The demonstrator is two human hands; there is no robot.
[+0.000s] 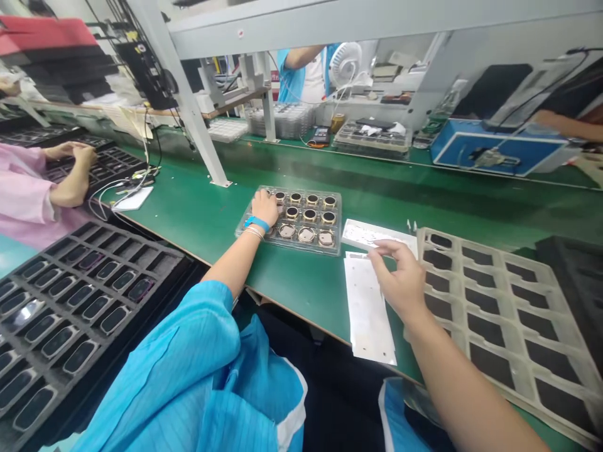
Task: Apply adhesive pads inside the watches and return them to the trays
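The clear plastic tray (337, 220) sat on the green counter (188, 213), its long axis running along the counter's edge, with round gold-rimmed pieces (306, 235) set in rows in its pockets. The person's left hand (264, 208) lay on the tray's left end, over the nearest pieces, so it was much the nearer hand. Its fingers were gathered and curled downward, though the tips were hidden behind the knuckles, so I could not tell whether they were pinching anything.

Just right of the tray lay a white card (372, 235), with a long white sheet (368, 307) below it. The right hand (398, 276) hung over them, its fingers curved with the thumb close beneath, near the card's edge. I could not tell whether they held it.

Farther right of the tray was a beige tray with dark pockets (499, 326). Left of it, a black foam tray (70, 301) held dark oblong pieces. Beyond that, a co-worker's pink sleeve (28, 188) showed, with their hands (70, 154) on another dark tray. Across the counter stood a blue box (499, 147).
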